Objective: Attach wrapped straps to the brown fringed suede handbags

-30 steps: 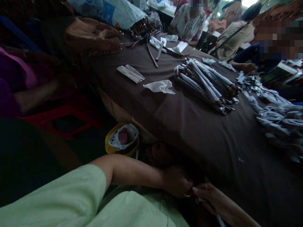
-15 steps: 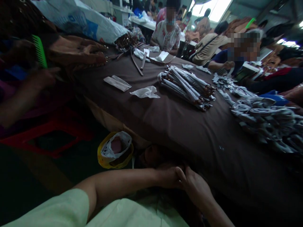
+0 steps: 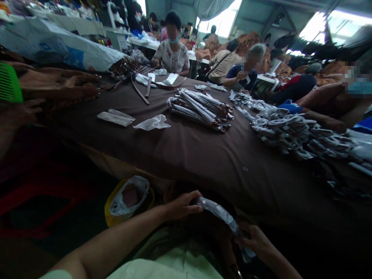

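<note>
Low over my lap, at the table's near edge, a curved strap (image 3: 219, 211) in whitish translucent wrapping stretches between my hands. At its upper left end my left hand (image 3: 186, 205) is closed, thumb and fingers pinching it. My right hand (image 3: 257, 238) grips the lower right end, with part of its fingers in shadow. Below the right hand hangs a pale piece of wrapping (image 3: 247, 254); a small shiny metal bit (image 3: 237, 271) shows near my lap. Whatever else lies in the dark around them I cannot make out.
A bundle of wrapped straps (image 3: 200, 108) lies on the brown-covered table (image 3: 186, 155), beside loose white wrappers (image 3: 152, 123). Grey-white coiled straps (image 3: 290, 128) are heaped at right. A bag-lined yellow bucket (image 3: 109, 217) stands at lower left. Another person's hand (image 3: 17, 116) is near a green comb (image 3: 10, 83).
My hands, close together before, have moved apart, and the wrapped strap now shows between them. The camera has turned to the right. The green comb at left has come lower in view.
</note>
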### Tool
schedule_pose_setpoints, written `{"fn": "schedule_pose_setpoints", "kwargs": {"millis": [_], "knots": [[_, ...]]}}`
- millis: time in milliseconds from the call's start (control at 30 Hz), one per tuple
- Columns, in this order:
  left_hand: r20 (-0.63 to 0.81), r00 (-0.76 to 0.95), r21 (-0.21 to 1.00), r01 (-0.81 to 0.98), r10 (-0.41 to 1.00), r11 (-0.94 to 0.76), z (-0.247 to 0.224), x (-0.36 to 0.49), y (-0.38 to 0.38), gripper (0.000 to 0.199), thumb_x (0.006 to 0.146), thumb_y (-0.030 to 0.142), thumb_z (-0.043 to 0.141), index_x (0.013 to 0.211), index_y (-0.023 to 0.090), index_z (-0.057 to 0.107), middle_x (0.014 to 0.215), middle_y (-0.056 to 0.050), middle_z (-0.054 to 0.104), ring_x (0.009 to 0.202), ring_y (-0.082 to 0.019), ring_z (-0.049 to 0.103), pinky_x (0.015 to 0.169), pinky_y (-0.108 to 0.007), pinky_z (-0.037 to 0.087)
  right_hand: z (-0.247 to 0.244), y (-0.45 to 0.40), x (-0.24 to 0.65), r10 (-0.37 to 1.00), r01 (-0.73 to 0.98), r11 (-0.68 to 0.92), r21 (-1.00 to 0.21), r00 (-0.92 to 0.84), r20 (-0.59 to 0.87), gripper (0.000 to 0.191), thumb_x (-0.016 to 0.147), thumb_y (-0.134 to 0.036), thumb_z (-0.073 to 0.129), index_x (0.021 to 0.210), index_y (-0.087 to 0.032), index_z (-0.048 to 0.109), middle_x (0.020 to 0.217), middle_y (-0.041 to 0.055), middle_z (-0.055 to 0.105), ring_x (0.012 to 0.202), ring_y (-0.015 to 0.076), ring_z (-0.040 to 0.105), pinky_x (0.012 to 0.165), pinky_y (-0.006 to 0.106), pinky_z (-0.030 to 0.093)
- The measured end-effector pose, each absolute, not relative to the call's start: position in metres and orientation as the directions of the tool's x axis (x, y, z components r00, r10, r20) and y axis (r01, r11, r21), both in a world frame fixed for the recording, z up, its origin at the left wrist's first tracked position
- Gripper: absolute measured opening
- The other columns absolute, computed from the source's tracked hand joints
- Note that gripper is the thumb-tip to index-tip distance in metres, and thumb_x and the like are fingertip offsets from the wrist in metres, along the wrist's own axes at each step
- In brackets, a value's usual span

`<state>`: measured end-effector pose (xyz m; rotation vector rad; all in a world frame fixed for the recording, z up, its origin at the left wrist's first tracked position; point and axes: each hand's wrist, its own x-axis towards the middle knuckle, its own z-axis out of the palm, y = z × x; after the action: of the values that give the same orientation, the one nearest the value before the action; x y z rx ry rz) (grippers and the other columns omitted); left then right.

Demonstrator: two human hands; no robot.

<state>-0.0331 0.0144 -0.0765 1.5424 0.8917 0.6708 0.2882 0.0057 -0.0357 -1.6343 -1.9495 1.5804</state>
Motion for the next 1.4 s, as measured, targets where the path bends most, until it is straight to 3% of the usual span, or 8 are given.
{"fn": "schedule_pose_setpoints", "kwargs": {"millis": [267,500,600,733,800,967,1167,1400], "knots": [[-0.257,0.521,0.861,0.506,0.814,-0.051,-0.032,-0.074,0.014,0.039,0.083,0.039,0.057,0.116,0.018,0.053,0.109,-0.004,0.061,0.098,-0.017,0.055,0.085,-0.026,0.042,-0.006,0.009,0.335,0.882,0.871,-0.024,-0.491,-0.213,-0.420,0.030,0.072,-0.048,0.068,0.063,-0.020,0.063,0.059,0.0009,0.061,0.055,0.0175,0.055,0.050,0.026,0.034],[0.076,0.563,0.694,0.563,0.823,-0.449,0.081,-0.013,0.008,0.067,0.080,0.051,0.062,0.136,0.021,0.042,0.133,-0.009,0.051,0.123,-0.021,0.046,0.101,-0.033,0.037,0.063,-0.004,0.273,0.916,0.930,0.251,-0.267,-0.318,-0.245,0.023,0.073,-0.046,0.071,0.065,-0.026,0.062,0.063,0.0019,0.066,0.057,0.0212,0.061,0.054,0.030,0.030],[-0.161,0.728,0.607,0.605,0.666,-0.515,0.095,0.035,0.016,0.045,0.081,0.050,0.059,0.112,0.017,0.061,0.095,-0.006,0.066,0.091,-0.022,0.062,0.075,-0.030,0.048,0.081,-0.007,0.250,0.881,0.869,0.371,-0.326,-0.441,-0.172,0.020,0.075,-0.046,0.070,0.072,-0.027,0.064,0.068,0.0018,0.068,0.061,0.0205,0.062,0.055,0.029,0.033],[-0.402,0.765,0.675,0.619,0.503,-0.403,0.093,0.046,0.030,0.024,0.088,0.034,0.046,0.084,0.019,0.065,0.063,0.002,0.058,0.054,-0.012,0.053,0.050,-0.021,0.037,0.082,-0.002,0.285,0.932,0.805,0.333,-0.491,-0.362,0.038,0.039,0.066,-0.046,0.078,0.099,-0.029,0.068,0.100,0.0059,0.070,0.093,0.0277,0.064,0.081,0.034,0.046],[-0.417,0.755,0.748,0.602,0.506,-0.282,0.091,0.036,0.035,0.022,0.087,0.031,0.046,0.085,0.019,0.063,0.065,0.003,0.058,0.054,-0.010,0.052,0.049,-0.019,0.036,0.072,-0.001,0.311,0.978,0.728,0.165,-0.665,-0.206,0.018,0.050,0.072,-0.056,0.068,0.113,-0.026,0.064,0.112,0.0089,0.068,0.101,0.0293,0.062,0.085,0.035,0.048],[-0.499,0.734,0.801,0.593,0.462,-0.078,0.087,0.028,0.036,0.019,0.086,0.033,0.049,0.085,0.018,0.061,0.069,0.003,0.058,0.055,-0.009,0.052,0.049,-0.017,0.039,0.037,0.000,0.324,0.977,0.408,-0.146,-0.901,-0.086,-0.197,0.053,0.079,-0.063,0.056,0.107,-0.020,0.066,0.096,0.0086,0.071,0.085,0.0242,0.066,0.071,0.030,0.053],[-0.533,0.768,0.830,0.557,0.356,0.043,0.083,0.040,0.038,0.018,0.085,0.034,0.054,0.084,0.017,0.059,0.068,0.003,0.057,0.056,-0.010,0.053,0.052,-0.019,0.042,0.019,0.008,0.308,0.966,0.267,-0.245,-0.932,-0.017,-0.259,0.053,0.071,-0.061,0.067,0.102,-0.018,0.066,0.068,0.0002,0.064,0.050,0.0115,0.052,0.045,0.022,0.040],[-0.517,0.824,0.856,0.504,0.231,0.119,0.077,0.046,0.048,0.022,0.082,0.037,0.060,0.086,0.016,0.059,0.070,0.002,0.056,0.062,-0.010,0.053,0.059,-0.020,0.044,0.031,-0.001,0.307,0.955,0.290,-0.263,-0.920,-0.060,-0.292,0.043,0.070,-0.058,0.069,0.074,-0.015,0.069,0.056,-0.0011,0.056,0.046,0.0095,0.046,0.043,0.021,0.036]]}}
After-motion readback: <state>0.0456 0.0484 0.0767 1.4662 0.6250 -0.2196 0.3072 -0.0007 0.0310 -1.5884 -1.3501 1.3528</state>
